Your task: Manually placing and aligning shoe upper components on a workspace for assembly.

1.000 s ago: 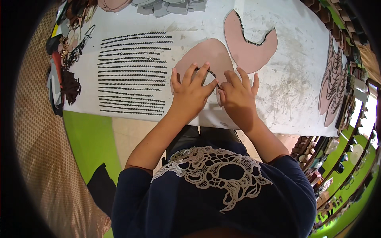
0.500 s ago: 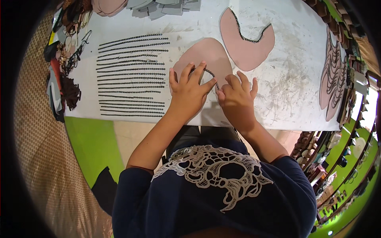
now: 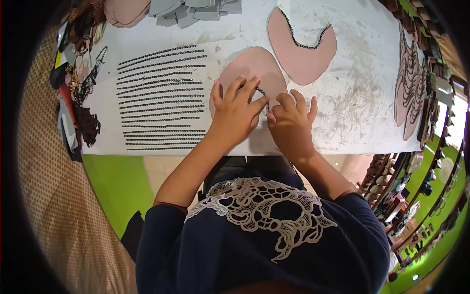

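Note:
A pink, rounded flat piece [image 3: 252,63] lies on the white table in front of me, with a dark bead chain [image 3: 262,91] curving along its inner edge. My left hand [image 3: 236,109] rests over this piece with its fingers spread, the fingertips pressing on the piece and along the chain. Part of the chain is hidden under that hand. At the chain's lower right end, my right hand [image 3: 293,120] has its thumb and curled index finger closed on it, while the other fingers stick out. A second pink piece [image 3: 303,63] with beads along its U-shaped cutout lies beyond, to the right.
Several dark bead strips [image 3: 161,97] lie in rows at the left of the table [image 3: 362,98]. Grey cut pieces [image 3: 196,11] and pink ones [image 3: 126,11] are stacked at the far edge. Beaded pink pieces [image 3: 410,83] lie at the right edge; necklaces [image 3: 88,81] clutter the left.
Both hands stay in almost the same place on the pink piece and bead chain. The view has shifted slightly; my fingers have moved only a little.

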`<state>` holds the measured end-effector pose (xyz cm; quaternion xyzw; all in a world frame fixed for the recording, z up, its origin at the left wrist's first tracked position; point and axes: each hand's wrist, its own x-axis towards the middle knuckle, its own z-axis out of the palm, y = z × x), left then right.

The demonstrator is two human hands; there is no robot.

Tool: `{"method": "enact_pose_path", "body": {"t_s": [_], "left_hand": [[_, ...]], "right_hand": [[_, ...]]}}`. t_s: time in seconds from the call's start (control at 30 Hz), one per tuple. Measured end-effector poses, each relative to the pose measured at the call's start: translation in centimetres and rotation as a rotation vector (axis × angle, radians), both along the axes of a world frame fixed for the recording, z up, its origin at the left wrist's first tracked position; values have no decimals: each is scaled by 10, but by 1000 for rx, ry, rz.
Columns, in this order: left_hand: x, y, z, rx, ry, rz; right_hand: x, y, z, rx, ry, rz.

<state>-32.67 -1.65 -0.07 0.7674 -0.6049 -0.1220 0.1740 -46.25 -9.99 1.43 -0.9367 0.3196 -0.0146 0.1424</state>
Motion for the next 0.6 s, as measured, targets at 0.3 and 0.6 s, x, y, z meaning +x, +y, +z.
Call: {"method": "enact_pose_path", "body": {"t_s": [0.3,0.6], "left_hand": [[7,2,-9,-75,-88,-123],[11,6,-12,-83,-99,-227]], "right_hand": [[1,2,2,50,65,-53],[-8,-10,14,254,41,-63]]}}
